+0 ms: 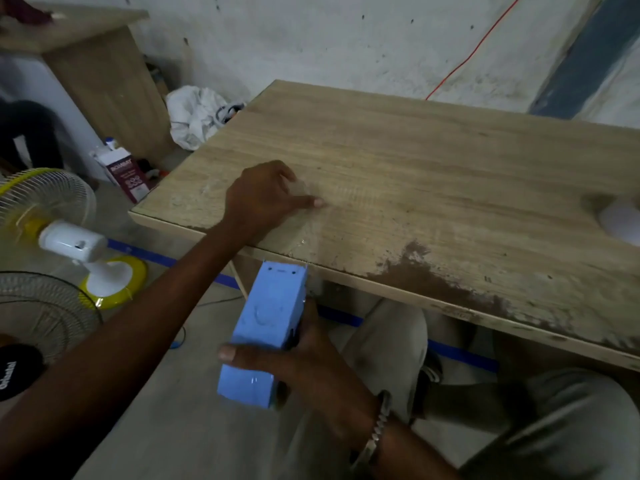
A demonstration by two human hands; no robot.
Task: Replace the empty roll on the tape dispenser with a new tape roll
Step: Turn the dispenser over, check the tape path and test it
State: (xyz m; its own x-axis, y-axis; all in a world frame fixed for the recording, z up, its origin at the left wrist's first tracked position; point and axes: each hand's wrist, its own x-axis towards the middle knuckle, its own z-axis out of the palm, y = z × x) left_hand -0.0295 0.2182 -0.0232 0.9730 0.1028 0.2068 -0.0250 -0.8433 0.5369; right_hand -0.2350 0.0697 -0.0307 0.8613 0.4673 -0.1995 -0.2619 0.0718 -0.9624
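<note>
My right hand (304, 355) grips a light blue tape dispenser (266, 327) below the table's near edge, its underside facing me and its front end almost touching the edge. A clear strip of tape (306, 220) runs from the dispenser's front up over the wooden table (433, 174). My left hand (266, 199) rests on the table, with its fingers pressing on the far end of that strip. No tape roll is visible.
A white rounded object (620, 223) lies at the table's right edge. On the floor to the left stand a yellow and white fan (52, 216), a black fan (34, 317), a carton (128, 174) and a white bag (197, 112). My knees are under the table.
</note>
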